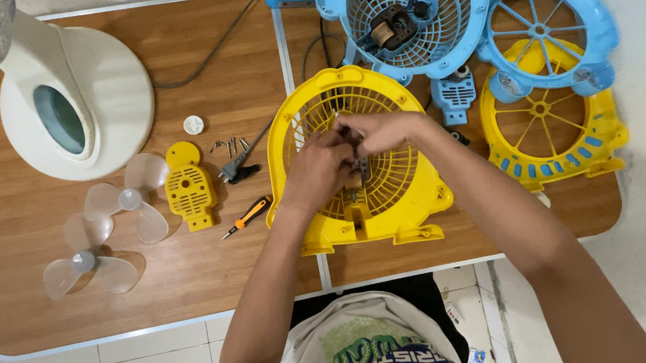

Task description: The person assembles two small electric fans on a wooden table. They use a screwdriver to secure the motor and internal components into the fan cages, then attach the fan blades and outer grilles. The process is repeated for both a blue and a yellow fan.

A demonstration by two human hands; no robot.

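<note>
A yellow fan housing (310, 103) with a round grille lies on the wooden table in front of me. Both my hands are over its centre. My left hand (316, 170) is curled around the small motor part at the grille's middle. My right hand (380, 130) pinches something small and thin just above it; what it grips is hidden by the fingers. A bit of the brass-coloured motor (354, 196) shows below my hands.
Left of the housing lie an orange-handled screwdriver (248, 215), a black plug (239, 168), loose screws (229, 144), a yellow motor cover (189, 187), two clear fan blades (114, 234) and a white fan base (78, 92). Blue housings (417, 16) and a yellow grille ring (554, 131) lie beyond.
</note>
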